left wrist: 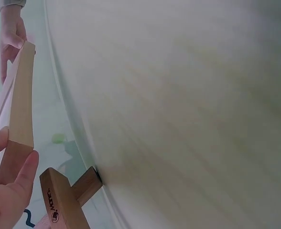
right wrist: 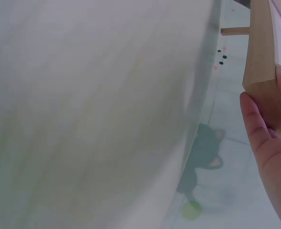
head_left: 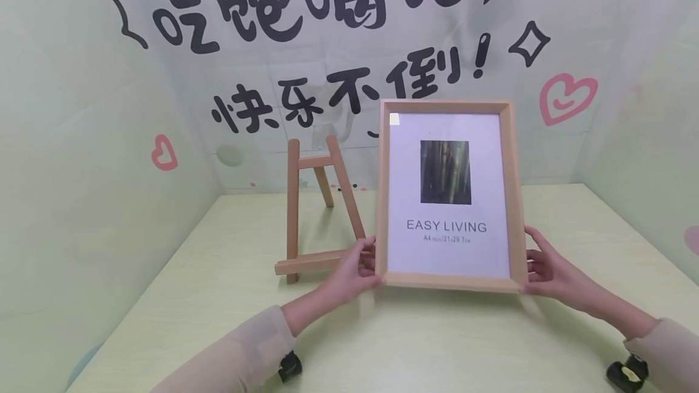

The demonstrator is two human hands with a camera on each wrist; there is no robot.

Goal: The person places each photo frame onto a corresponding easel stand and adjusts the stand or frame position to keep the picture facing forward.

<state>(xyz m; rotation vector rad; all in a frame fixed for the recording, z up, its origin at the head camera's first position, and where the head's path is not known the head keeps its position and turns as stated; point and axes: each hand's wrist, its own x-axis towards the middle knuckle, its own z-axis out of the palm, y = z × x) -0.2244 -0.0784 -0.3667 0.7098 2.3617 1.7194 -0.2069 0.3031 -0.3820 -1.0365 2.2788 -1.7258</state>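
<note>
Left grip (head_left: 351,272) and right grip (head_left: 558,278) pinch the beige rectangular wooden frame (head_left: 450,282); hold level, clearing the brown A-shaped wooden easel (head_left: 293,214) near left grip.

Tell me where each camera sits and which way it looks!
Head: on the head, looking forward and down at the wooden frame and easel; left hand, right hand and sleeves show.
Left wrist: worn there, looking along the frame; both hands show.
Right wrist: worn there, looking at the frame's edge; right hand shows.
Head and left wrist share frame, easel, both hands.

Head faces forward — wrist views (close) share picture frame (left wrist: 22,100).
</note>
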